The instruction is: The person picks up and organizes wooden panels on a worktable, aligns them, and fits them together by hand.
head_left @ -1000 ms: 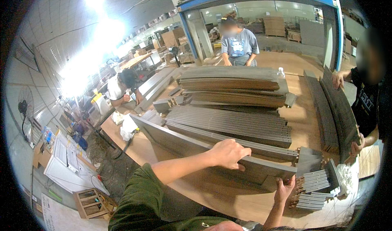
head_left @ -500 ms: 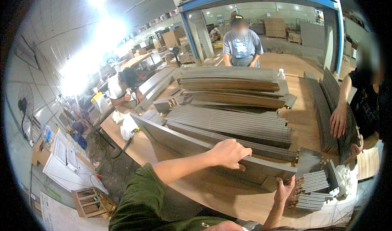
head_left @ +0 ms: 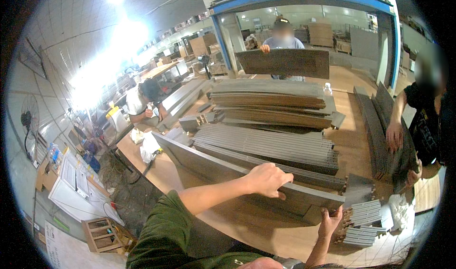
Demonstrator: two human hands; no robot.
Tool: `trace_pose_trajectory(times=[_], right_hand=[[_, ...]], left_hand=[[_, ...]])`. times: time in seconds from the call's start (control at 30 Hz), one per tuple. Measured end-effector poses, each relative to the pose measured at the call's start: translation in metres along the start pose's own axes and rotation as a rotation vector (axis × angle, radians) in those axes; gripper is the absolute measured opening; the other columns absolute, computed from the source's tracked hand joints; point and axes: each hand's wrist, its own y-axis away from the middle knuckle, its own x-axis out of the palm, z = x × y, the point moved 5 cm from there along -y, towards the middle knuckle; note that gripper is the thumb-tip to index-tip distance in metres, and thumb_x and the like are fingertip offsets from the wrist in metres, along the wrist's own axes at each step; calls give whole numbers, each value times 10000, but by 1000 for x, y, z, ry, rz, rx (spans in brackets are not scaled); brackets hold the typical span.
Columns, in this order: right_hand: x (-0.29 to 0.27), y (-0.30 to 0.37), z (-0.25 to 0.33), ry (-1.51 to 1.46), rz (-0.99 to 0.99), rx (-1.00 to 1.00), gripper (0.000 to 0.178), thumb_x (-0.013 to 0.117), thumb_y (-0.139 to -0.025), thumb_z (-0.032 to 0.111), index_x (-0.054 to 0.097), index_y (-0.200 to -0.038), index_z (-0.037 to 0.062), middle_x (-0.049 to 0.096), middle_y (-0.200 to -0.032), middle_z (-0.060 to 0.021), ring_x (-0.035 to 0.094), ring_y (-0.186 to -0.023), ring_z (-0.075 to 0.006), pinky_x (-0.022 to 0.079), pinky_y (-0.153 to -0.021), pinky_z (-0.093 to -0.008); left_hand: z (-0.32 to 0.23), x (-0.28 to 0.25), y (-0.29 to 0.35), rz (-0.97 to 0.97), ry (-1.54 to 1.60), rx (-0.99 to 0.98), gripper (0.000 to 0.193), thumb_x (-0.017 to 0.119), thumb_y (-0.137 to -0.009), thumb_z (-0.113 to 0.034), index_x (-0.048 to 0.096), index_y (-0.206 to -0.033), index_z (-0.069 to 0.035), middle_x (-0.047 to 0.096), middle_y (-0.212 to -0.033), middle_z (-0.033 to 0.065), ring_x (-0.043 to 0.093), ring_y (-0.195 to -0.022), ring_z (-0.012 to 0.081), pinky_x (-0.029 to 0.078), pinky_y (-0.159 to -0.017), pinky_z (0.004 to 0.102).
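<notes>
A long grey wooden panel (head_left: 202, 165) stands on its edge across the near side of the table. My left hand (head_left: 269, 179) reaches over its top edge, fingers curled on the far side and thumb on the near face. At the panel's right end, my right hand (head_left: 331, 220) grips the corner with the thumb up against the near face. A row of grey slats (head_left: 266, 143) lies just beyond the panel. Short grey strips (head_left: 365, 214) are bundled beside my right hand.
A tall stack of thin boards (head_left: 268, 89) stands mid-table. Across it, a co-worker holds up a dark board (head_left: 285, 63). At right, another person handles long dark boards (head_left: 369, 131). A white plastic bag (head_left: 149, 146) lies at the table's left edge; a third person bends over farther left.
The co-worker across the table has raised a dark board upright in front of the body. The person at right has shifted the boards slightly. My hands and the panel hold nearly still.
</notes>
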Motion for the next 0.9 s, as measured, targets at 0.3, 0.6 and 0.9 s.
trace_pose_trajectory(times=[0.3, 0.6, 0.9], right_hand=[[-3, 0, -1, 32, -8, 48, 490, 634, -792, -28, 474, -1252, 24, 550, -1101, -25, 511, -989, -147, 403, -861, -272], [-4, -3, 2, -6, 111, 7, 458, 590, -807, -40, 479, -1246, 25, 558, -1096, -25, 509, -999, -146, 398, -874, -277], [-14, 2, -15, 150, 56, -59, 569, 567, -811, -46, 381, -1347, 0, 511, -1183, -88, 505, -1015, -176, 415, -880, -296]], left_hand=[[-2, -4, 2, -67, 16, 32, 446, 756, -641, -237, 564, -1019, -98, 659, -785, 105, 647, -752, 311, 497, -649, 421], [-4, -6, 1, -53, 26, -16, 456, 759, -667, -345, 570, -993, -89, 657, -769, 126, 650, -759, 327, 508, -669, 429], [-5, -5, 3, -23, 8, -28, 492, 748, -675, -396, 559, -1010, -88, 662, -803, 126, 647, -761, 334, 509, -676, 433]])
